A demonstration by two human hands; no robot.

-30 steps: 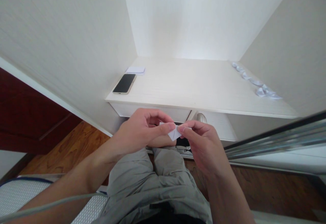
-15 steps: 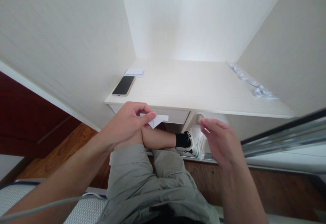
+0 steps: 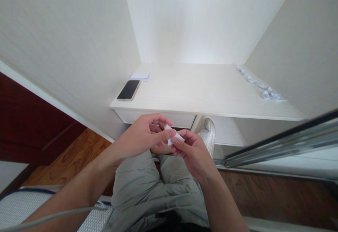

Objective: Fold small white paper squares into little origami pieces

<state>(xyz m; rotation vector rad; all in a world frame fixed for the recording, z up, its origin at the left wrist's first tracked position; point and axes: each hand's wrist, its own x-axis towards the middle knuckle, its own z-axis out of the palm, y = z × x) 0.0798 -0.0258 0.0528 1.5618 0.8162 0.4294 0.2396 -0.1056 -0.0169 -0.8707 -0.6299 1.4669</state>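
A small folded piece of white paper is held over my lap, in front of the shelf edge. My left hand pinches its left part between thumb and fingers. From the right, my right hand grips the other end, its thumb lying on top. The two thumbs almost meet over the paper and cover part of its folds.
On the white shelf a phone lies at the left, with white paper sheets behind it. Several folded white paper pieces line the right wall. Below are a drawer front and a white shoe.
My right hand has come left from beside the shoe and now grips the paper too. The paper has turned, its right end now tilting downward.
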